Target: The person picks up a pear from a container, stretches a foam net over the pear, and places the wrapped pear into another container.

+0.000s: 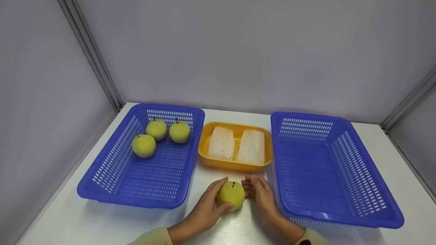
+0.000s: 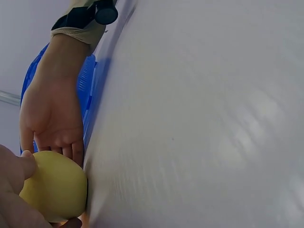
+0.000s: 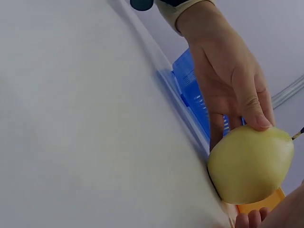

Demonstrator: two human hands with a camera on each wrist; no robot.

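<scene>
A yellow-green pear [image 1: 231,196] with a dark stem stands at the front middle of the white table. My left hand [image 1: 205,208] grips it from the left side, thumb in front and fingers behind. In the right wrist view the thumb and fingers of that left hand [image 3: 232,78] lie on the pear [image 3: 251,164]. To the right of the fruit is my right hand [image 1: 263,196], its fingers loosely bent and holding nothing. The left wrist view shows the right hand's palm [image 2: 54,111] facing the pear [image 2: 57,187]; whether its fingertips touch the skin cannot be told.
Behind the hands, an orange tray [image 1: 235,166] holds two white foam net sleeves, the left sleeve [image 1: 221,143] and the right sleeve [image 1: 251,147]. A blue basket [image 1: 136,200] on the left contains three pears [image 1: 143,146]. Another blue basket [image 1: 340,219] stands on the right.
</scene>
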